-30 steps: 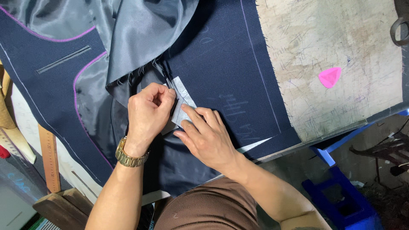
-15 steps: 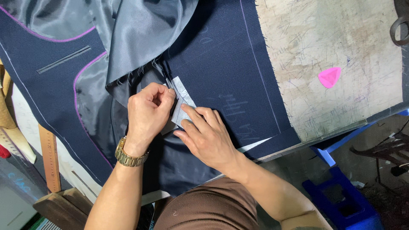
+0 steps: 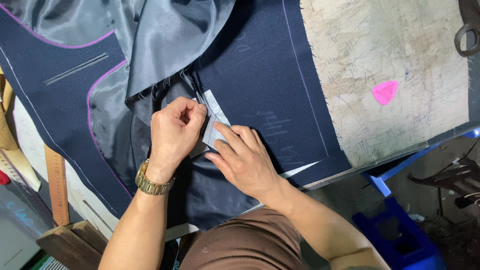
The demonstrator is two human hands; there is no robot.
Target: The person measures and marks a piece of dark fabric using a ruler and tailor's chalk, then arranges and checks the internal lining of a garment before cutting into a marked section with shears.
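The person's left hand (image 3: pixel 176 131) wears a gold-coloured metal watch (image 3: pixel 152 182) with a linked band around the wrist. The right hand (image 3: pixel 243 161) wears nothing. Both forearms are bare, without sleeves. A brown garment (image 3: pixel 245 242) covers the torso at the lower edge of the view.

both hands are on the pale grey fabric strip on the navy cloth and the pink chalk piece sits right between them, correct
Not quite. The head view shows the left hand and right hand on the pale grey strip on the navy cloth, but the pink chalk piece lies well off to the right on the bare worn tabletop, untouched.
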